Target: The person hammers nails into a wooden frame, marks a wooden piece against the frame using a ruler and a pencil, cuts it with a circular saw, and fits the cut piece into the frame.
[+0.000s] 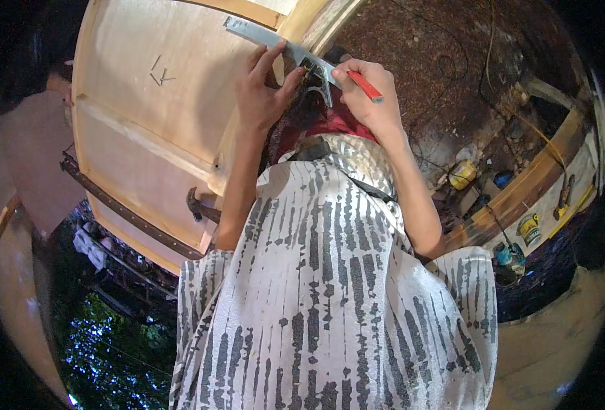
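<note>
A metal combination square (253,31) lies slanted across the edge of a wooden panel frame (145,130). My left hand (267,92) is closed on it, with fingertips on the blade and the thumb near its head. My right hand (374,99) grips a red carpenter's pencil (365,86), its fingertips at the lower right end of the square. The pencil's tip is hidden by the hand. Several loose nails (159,74) rest on the panel, left of my left hand. Below my left forearm, a hammer (194,205) lies at the panel's edge.
Debris-strewn ground (425,75) lies on the right, crossed by an orange cord (555,150). Beyond my right forearm are a yellow container (462,175), a yellow tub (529,229) and a teal tool (509,255). A dark perforated metal strip (128,217) runs along the panel's near edge.
</note>
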### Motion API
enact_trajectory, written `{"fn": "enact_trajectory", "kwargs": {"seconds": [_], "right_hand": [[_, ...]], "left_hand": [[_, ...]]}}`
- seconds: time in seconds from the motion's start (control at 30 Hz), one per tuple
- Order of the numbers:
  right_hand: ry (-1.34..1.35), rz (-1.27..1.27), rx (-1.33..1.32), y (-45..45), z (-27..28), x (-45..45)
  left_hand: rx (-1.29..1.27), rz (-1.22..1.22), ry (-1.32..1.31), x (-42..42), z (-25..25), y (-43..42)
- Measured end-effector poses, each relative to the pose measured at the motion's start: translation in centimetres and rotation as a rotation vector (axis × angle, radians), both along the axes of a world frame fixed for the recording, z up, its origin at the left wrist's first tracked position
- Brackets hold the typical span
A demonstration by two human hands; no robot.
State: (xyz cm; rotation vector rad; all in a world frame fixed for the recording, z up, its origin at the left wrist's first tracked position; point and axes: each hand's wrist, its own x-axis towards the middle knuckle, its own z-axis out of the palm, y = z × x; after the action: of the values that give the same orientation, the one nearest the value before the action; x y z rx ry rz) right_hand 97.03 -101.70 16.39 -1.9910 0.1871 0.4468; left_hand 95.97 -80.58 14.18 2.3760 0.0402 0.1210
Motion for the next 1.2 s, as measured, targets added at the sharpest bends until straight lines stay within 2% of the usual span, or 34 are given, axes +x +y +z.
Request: {"fn": "enact_trajectory", "kwargs": {"seconds": [0.17,0.27,0.37,0.5,0.57,0.7,0.77,0.8,1.0,1.1,1.2], "right_hand": [[-0.027,0.03,-0.002,0.3,0.4,0.1],[-0.064,0.03,0.015,0.6,0.8,0.2],[-0.055,0.036,0.017,0.7,1.2,0.2],[-0.074,0.043,0.042,1.0,1.1,0.4],[-0.087,0.023,0.054,1.0,1.0,0.5],[-0.043,0.016,0.035,0.8,1.3,0.7],[-0.05,0.013,0.03,0.8,1.2,1.0],[-0.041,0.014,0.008,0.9,1.4,1.1],[-0.065,0.032,-0.019,0.6,0.8,1.3],[-0.061,0.054,-0.039,0.4,0.9,1.6],[-0.11,0.119,-0.034,1.4,0.2,1.6]], "left_hand": [[0.057,-0.065,-0.131,0.2,-0.5,1.1],[0.019,-0.024,-0.007,0.2,1.4,0.9],[0.047,-0.01,0.007,0.2,1.8,0.8],[0.052,-0.022,-0.018,0.3,1.0,1.6],[0.128,-0.068,-0.139,0.4,0.2,2.0],[0.135,-0.06,-0.134,0.6,0.3,1.4],[-0.057,0.015,0.015,0.7,0.4,1.0],[-0.06,0.017,0.016,0.7,0.5,0.9],[0.047,-0.006,-0.022,0.9,-1.2,1.4],[0.109,-0.053,-0.161,1.1,-1.0,1.3],[-0.004,0.004,-0.02,0.8,-0.3,2.0]]}}
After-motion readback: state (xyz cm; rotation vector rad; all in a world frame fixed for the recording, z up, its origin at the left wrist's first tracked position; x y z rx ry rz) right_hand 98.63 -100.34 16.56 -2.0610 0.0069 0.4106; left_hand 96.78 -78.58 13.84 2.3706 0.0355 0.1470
